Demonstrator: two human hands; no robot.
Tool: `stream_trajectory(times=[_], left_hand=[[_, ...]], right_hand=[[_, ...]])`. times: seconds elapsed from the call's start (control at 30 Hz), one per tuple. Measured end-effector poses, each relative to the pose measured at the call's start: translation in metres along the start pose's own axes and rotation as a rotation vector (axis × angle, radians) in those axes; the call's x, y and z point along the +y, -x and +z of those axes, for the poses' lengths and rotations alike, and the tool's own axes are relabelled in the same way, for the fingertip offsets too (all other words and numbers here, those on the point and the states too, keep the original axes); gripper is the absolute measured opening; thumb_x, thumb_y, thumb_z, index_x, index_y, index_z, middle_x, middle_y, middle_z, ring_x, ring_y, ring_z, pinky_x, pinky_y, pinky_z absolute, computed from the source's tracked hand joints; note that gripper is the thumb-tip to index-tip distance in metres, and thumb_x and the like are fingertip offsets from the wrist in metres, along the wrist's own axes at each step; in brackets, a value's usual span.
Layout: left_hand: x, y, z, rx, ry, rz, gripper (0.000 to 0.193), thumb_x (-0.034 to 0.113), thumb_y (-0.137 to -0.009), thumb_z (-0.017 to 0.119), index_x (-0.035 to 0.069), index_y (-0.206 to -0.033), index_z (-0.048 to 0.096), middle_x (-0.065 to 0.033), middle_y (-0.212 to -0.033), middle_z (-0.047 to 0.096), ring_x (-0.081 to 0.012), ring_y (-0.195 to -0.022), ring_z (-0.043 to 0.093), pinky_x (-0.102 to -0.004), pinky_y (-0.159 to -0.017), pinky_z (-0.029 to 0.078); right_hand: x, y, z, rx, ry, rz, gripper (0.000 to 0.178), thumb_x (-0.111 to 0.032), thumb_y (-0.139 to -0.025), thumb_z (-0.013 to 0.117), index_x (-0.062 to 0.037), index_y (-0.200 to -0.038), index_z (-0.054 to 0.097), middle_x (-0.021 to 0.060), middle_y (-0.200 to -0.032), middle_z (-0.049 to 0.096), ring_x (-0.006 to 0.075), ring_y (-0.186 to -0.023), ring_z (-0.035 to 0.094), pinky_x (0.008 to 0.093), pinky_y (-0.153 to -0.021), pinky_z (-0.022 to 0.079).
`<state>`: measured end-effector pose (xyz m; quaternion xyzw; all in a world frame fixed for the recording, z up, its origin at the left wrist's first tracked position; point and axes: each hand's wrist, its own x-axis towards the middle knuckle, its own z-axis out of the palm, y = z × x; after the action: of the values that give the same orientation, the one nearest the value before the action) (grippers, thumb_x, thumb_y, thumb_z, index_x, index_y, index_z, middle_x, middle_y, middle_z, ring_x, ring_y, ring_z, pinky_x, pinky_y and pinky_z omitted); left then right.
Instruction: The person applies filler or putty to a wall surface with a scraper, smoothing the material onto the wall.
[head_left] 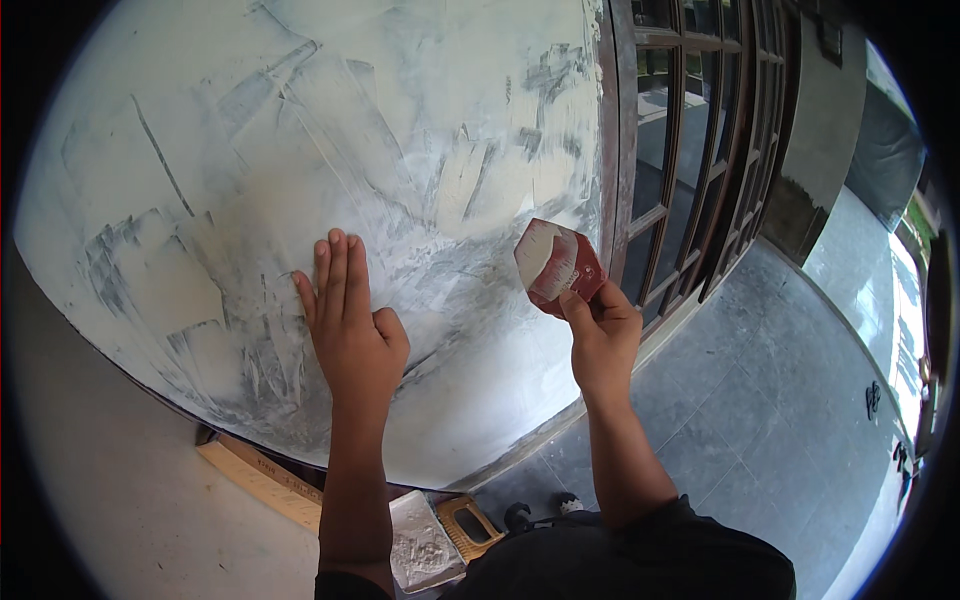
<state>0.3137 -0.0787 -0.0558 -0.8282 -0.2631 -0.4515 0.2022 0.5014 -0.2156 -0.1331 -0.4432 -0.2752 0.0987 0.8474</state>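
A wall surface [520, 400] coated unevenly in white putty, with grey patches and streaks, fills the view in front of me. My left hand [350, 320] lies against it, palm down, fingers stretched upward and thumb out to the side; it holds nothing visible. To the right, my right hand [606, 330] pinches a flat, six-sided red putty scraper [560, 262] by its lower right edge. White putty covers the scraper's upper left part. The scraper appears just in front of the wall; whether it touches cannot be made out.
Below the wall sits a tray [400, 510] of white putty, beside a yellow plastic piece with a dark opening [470, 528]. A long tan strip [262, 482] lies left of them. Dark-framed glass doors [660, 150] stand at right, above a grey tiled floor [720, 400] with sandals [873, 400].
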Motion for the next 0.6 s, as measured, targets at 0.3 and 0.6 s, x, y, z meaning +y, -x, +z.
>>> stream_trajectory(times=[0.3,0.6], left_hand=[[-0.01,0.001,-0.002,-0.031,0.034,0.049,0.073,-0.005,-0.077,0.046,0.001,-0.149,0.042,-0.0161,-0.157,0.039,-0.0325,-0.148,0.032,-0.0558,-0.122,0.017],[-0.006,0.001,0.006,-0.034,0.054,0.074,0.073,-0.004,-0.077,0.046,0.002,-0.15,0.04,-0.0176,-0.157,0.038,-0.0338,-0.148,0.032,-0.0563,-0.121,0.017]], right_hand=[[-0.022,-0.025,0.031,0.221,0.773,-0.556,0.026,-0.006,-0.091,0.065,-0.0046,-0.117,0.072,0.0158,-0.114,0.071,0.025,-0.088,0.073,0.0324,-0.077,0.057],[0.04,-0.056,0.064,0.2,1.17,-0.867,0.043,-0.006,-0.086,0.063,0.0025,-0.128,0.061,0.0205,-0.123,0.067,0.0297,-0.098,0.071,0.035,-0.081,0.059]])
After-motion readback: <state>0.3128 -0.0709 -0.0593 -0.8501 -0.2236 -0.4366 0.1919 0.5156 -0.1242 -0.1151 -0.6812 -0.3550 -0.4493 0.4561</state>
